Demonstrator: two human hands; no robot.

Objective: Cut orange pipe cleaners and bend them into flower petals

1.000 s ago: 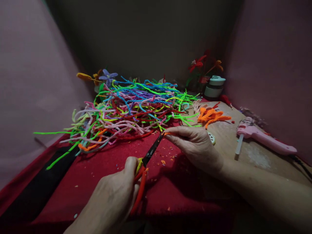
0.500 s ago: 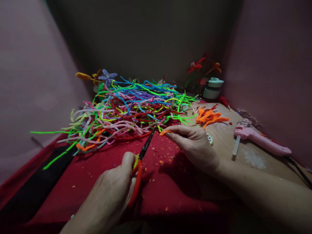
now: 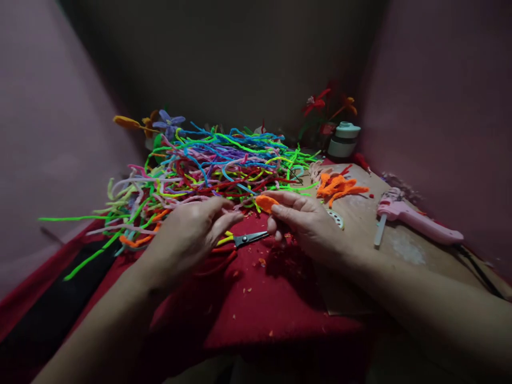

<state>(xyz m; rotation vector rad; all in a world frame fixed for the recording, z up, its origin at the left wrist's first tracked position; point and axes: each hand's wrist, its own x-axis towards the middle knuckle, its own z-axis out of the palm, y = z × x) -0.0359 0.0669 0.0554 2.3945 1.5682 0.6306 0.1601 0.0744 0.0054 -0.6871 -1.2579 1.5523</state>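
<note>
Between the thumb and fingertips of my right hand (image 3: pixel 304 216) is a small orange fuzzy pipe-cleaner petal (image 3: pixel 265 203), broad side showing. My left hand (image 3: pixel 196 224) hovers just left of it, with its fingers bent and a small gap between thumb and forefinger. Nothing shows in that gap. Below my hands, scissors (image 3: pixel 246 239) with yellow and red handles lie on the red cloth (image 3: pixel 256 304), blades pointing right. The left hand partly covers their handles.
A tangled heap of colourful pipe cleaners (image 3: pixel 224 160) spreads behind my hands. To the right, several orange petals (image 3: pixel 340 186) and a pink glue gun (image 3: pixel 420 221) lie on a brown board (image 3: pixel 364 234). Fuzzy flowers (image 3: pixel 170 124) and a pale green-lidded jar (image 3: pixel 344 140) stand behind.
My left hand has let go of the scissors, which now lie on the cloth, and has moved up toward the right hand. The orange petal has turned its broad side into view.
</note>
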